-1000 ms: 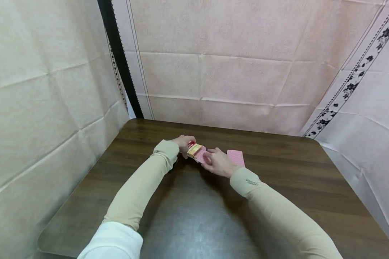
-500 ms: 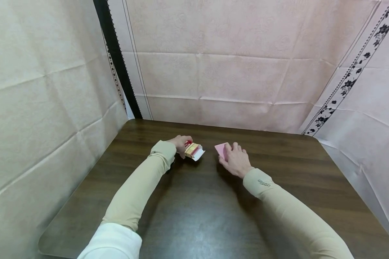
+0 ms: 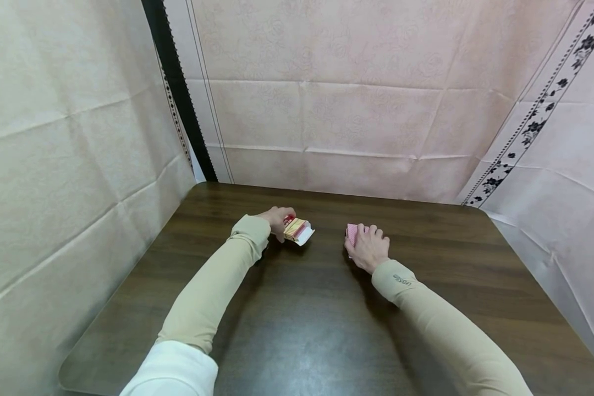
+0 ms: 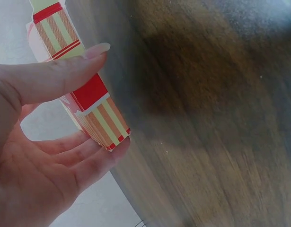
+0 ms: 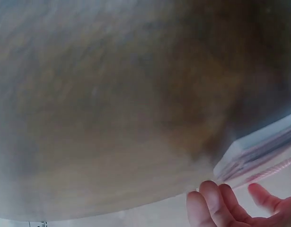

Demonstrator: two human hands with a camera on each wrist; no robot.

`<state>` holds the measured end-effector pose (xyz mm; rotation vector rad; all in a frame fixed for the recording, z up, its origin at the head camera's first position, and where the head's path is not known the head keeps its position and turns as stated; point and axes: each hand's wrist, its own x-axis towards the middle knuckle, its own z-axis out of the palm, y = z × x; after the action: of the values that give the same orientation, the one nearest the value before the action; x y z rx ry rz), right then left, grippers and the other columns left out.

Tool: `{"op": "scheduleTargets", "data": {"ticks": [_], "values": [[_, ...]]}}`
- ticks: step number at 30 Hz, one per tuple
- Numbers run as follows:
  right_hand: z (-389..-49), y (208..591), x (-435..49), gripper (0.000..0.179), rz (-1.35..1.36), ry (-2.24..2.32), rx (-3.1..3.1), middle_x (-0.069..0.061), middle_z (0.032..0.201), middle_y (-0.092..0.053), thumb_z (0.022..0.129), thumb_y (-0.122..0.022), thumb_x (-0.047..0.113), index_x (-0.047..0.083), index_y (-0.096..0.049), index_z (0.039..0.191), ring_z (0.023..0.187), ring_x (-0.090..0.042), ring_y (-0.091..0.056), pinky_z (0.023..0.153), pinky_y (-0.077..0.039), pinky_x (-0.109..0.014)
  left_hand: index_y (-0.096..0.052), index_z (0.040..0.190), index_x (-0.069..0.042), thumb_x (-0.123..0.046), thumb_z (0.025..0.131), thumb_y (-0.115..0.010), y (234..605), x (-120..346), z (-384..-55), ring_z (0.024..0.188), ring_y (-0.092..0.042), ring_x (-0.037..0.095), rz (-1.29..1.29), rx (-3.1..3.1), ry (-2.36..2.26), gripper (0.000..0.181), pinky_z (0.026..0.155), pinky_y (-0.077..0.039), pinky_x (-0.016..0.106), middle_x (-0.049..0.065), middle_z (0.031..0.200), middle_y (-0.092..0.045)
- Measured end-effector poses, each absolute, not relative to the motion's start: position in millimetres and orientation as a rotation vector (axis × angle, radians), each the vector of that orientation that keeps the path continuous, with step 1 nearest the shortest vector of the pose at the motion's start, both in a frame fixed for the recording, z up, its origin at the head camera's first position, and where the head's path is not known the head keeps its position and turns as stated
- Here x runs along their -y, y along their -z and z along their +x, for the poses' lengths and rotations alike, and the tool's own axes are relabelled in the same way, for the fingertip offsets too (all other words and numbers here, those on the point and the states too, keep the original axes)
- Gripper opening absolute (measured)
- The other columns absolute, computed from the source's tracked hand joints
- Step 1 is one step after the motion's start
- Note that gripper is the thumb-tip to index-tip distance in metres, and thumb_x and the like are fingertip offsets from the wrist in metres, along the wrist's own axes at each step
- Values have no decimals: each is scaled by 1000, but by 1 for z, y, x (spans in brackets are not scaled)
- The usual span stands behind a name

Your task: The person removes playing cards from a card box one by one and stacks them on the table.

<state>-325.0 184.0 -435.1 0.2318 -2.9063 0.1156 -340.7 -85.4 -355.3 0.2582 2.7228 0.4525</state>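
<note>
My left hand (image 3: 277,220) grips a red and cream striped card box (image 3: 297,228) with its white flap standing out to the right. In the left wrist view, the thumb lies across one side of the box (image 4: 94,92) and several fingertips support the lower end. At the right, my right hand (image 3: 369,250) holds a stack of pink-backed playing cards (image 3: 351,233), fingers over its far edge and thumb at its left side; the palm hides most of it. The right wrist view shows the white edge of the cards (image 5: 259,153) beside the fingertips, somewhat blurred.
A dark brown wood-grain table (image 3: 287,319) with rounded corners lies under both hands. Pale cloth (image 3: 326,121) hangs behind it and along both sides. A black strip (image 3: 178,93) runs down the back left corner.
A second ago my right hand was at the box's mouth on pink cards, with other cards lying to the right. It has moved right with them onto that pile. The left hand keeps the box.
</note>
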Motion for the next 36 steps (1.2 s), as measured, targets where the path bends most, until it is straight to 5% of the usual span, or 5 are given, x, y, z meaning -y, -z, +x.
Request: {"op": "scheduleTargets", "data": {"ticks": [7,13,17,27,36], "values": [[-324,433,-180,60,301,-80,2872,-26,107,-52,94,-43,57,2,-53,115,101,-42,-50,81,-43,-56,-45,137,-15,-1,72,-81,356,83,-343,129,-37,28,274,-2719,-451,76,107,-38,44,13,140,-44],[-316,414,-161,25,840,-282,2569,-15,104,-56,95,-54,28,8,-67,105,100,-33,-50,82,-43,-48,-43,140,-14,0,74,-80,350,72,-340,131,-37,28,325,-2719,-448,77,106,-39,42,14,141,-44],[-313,410,-144,25,1085,-354,2507,-15,109,-58,94,-58,20,10,-70,114,100,-30,-51,84,-46,-44,-43,141,-14,2,73,-80,348,64,-340,129,-39,28,339,-2716,-470,79,104,-41,42,15,140,-44],[-312,413,-126,30,1111,-187,2718,-27,151,-28,90,-54,13,14,-64,118,127,-43,-40,95,-43,-55,-48,136,-16,3,68,-83,353,49,-344,125,-44,28,485,-2722,-398,79,103,-44,41,12,136,-51],[-313,418,-130,26,1164,-229,2579,-23,143,-45,92,-62,16,17,-67,117,119,-38,-48,95,-46,-50,-49,135,-15,4,68,-82,348,56,-342,126,-42,28,456,-2725,-409,77,105,-41,42,13,136,-50]]}}
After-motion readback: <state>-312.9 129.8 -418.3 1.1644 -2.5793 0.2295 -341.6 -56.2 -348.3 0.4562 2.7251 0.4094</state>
